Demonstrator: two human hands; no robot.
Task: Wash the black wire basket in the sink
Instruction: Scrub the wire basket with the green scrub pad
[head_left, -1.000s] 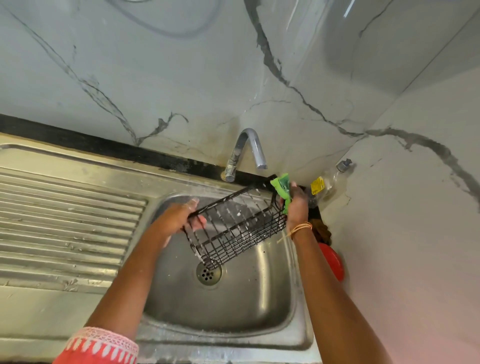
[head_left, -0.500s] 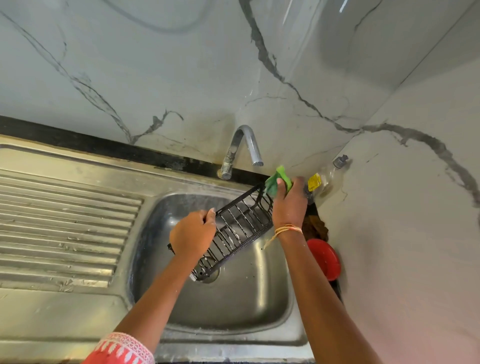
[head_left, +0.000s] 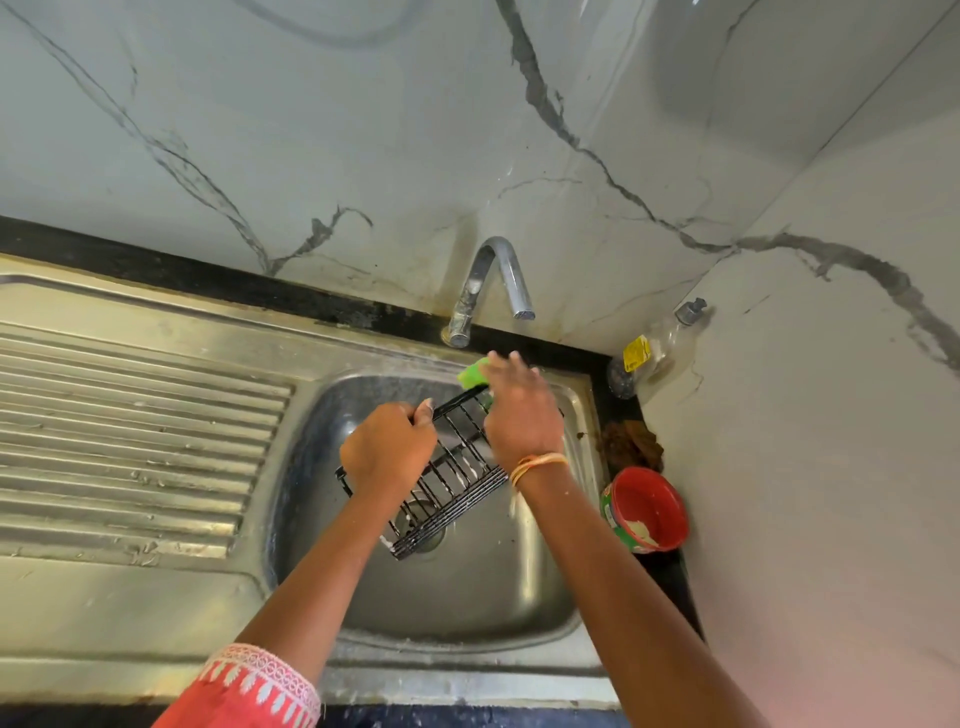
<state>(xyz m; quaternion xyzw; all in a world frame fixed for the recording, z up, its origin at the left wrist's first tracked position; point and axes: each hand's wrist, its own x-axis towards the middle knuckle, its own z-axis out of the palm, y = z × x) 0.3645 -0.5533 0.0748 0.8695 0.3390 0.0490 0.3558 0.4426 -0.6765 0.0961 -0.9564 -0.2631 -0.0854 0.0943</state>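
Basket (head_left: 447, 486) of thin black wire, rectangular and shallow, is held tilted above the sink (head_left: 467, 597) bowl, its low corner over the drain; white suds are seen on several bars. Its near rim is gripped by the left hand (head_left: 387, 447), fingers curled round the wire. A green sponge (head_left: 471, 375) is pressed to the far rim by the right hand (head_left: 522, 413), fingers fairly straight and motion-blurred. A yellow label is carried by the clear bottle (head_left: 657, 345) in the corner; its writing cannot be read. A red tub (head_left: 644, 509) stands beside the sink.
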